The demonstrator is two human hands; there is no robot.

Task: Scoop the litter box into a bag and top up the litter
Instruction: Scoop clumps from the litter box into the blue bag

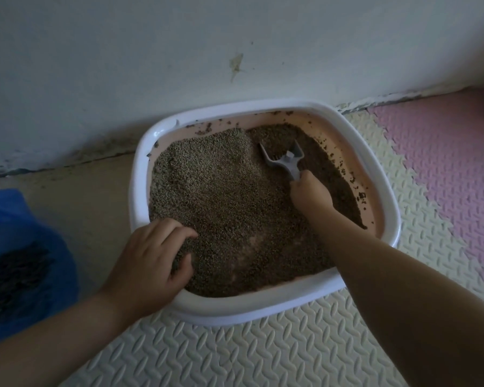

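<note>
A white-rimmed litter box (pixel 263 312) with a pink inner wall sits on the floor against the wall. Granular litter (pixel 221 196) fills it, paler on the left and darker brown at the back right. My right hand (pixel 310 192) grips the handle of a grey plastic scoop (pixel 284 160), whose blade lies in the darker litter. My left hand (pixel 151 263) grips the box's near-left rim, with its curled fingers and thumb in the litter. A blue plastic bag (pixel 25 247) with dark scooped litter inside stands at the far left.
A white wall (pixel 235 51) with a stain runs right behind the box. Cream foam mat tiles (pixel 235 353) cover the floor in front, with pink tiles (pixel 444 163) to the right. Dark grime lines the wall's base.
</note>
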